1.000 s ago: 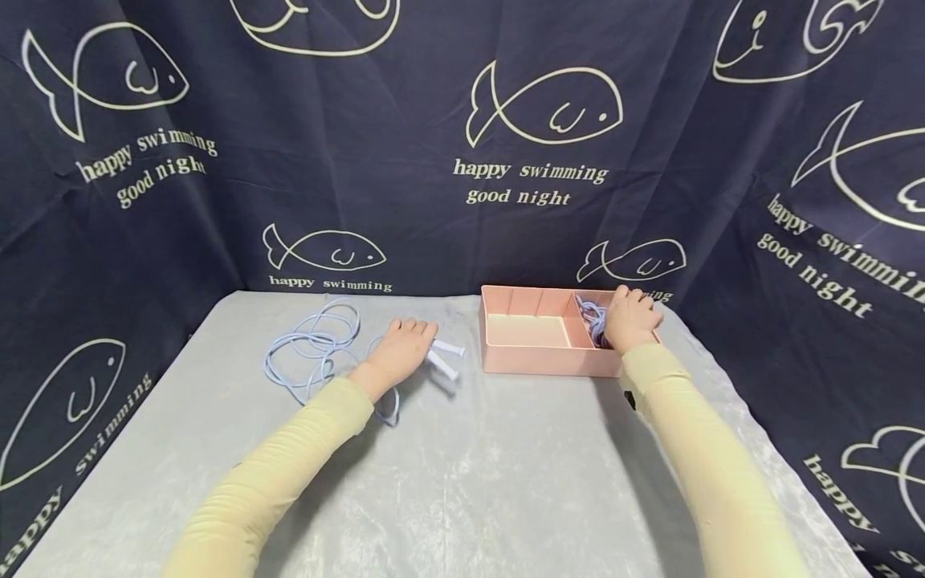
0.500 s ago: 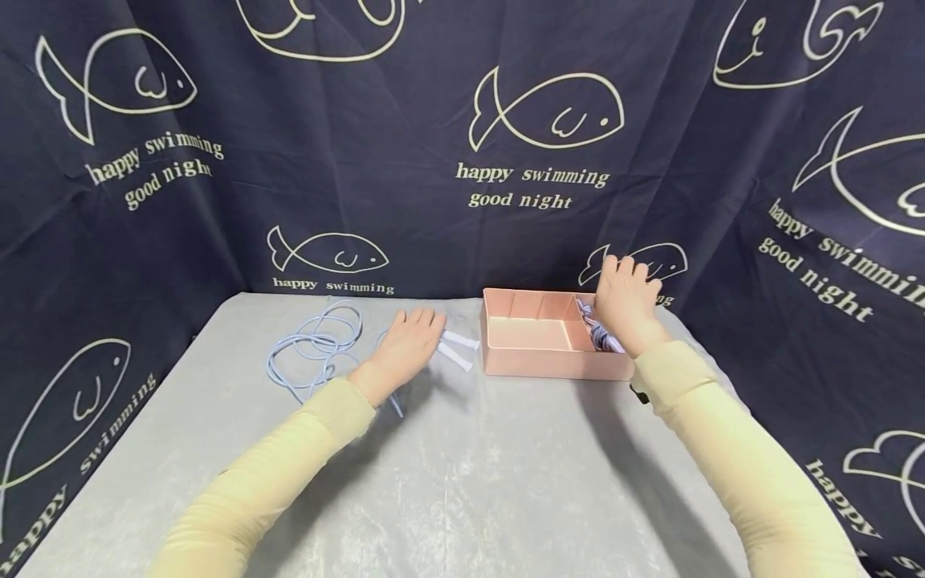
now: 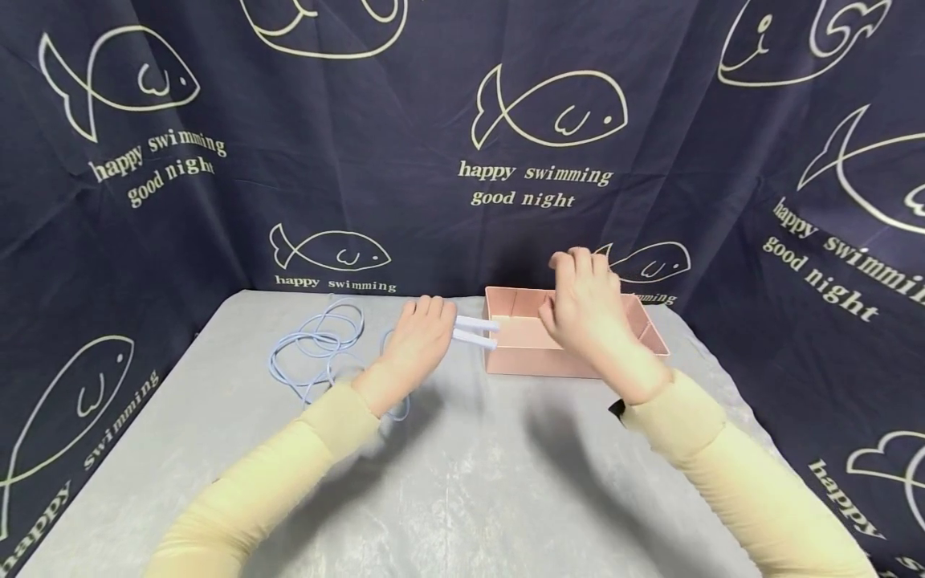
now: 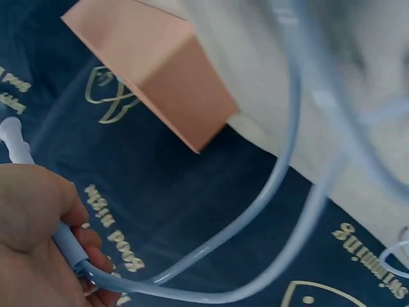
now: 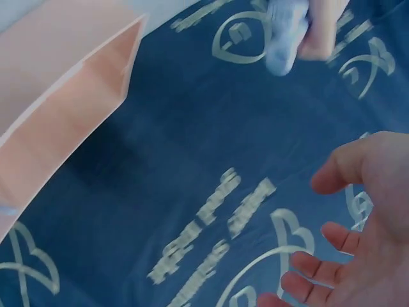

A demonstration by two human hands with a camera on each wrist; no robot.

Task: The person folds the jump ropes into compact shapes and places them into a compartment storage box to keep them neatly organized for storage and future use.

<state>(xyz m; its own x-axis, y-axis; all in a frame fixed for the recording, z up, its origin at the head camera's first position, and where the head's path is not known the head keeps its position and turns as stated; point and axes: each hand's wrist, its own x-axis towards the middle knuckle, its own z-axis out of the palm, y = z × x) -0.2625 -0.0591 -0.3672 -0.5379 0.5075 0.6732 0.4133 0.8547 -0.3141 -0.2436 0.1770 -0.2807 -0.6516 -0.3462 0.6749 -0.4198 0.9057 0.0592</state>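
My left hand (image 3: 419,337) grips the two pale handles (image 3: 474,338) of a light blue jump rope (image 3: 321,338). The handles point right and overlap the left end of a pink box (image 3: 535,363) in the head view. From the handle (image 4: 69,246) in the left wrist view, the rope's cords run off to the right. Loose loops lie on the table to the left of this hand. My right hand (image 3: 588,313) is raised in front of the box with fingers apart and nothing held. In the right wrist view, its relaxed fingers (image 5: 313,265) face the handles.
The pink box has a divider; my right hand blocks much of its right compartment. A grey cloth (image 3: 448,482) covers the table. Dark blue fabric (image 3: 426,104) with fish prints hangs behind and at both sides.
My right hand has come out of the box's right compartment and moved left, leaving the blue bundle there. My left hand has lifted the handles and carried them right, toward the box.
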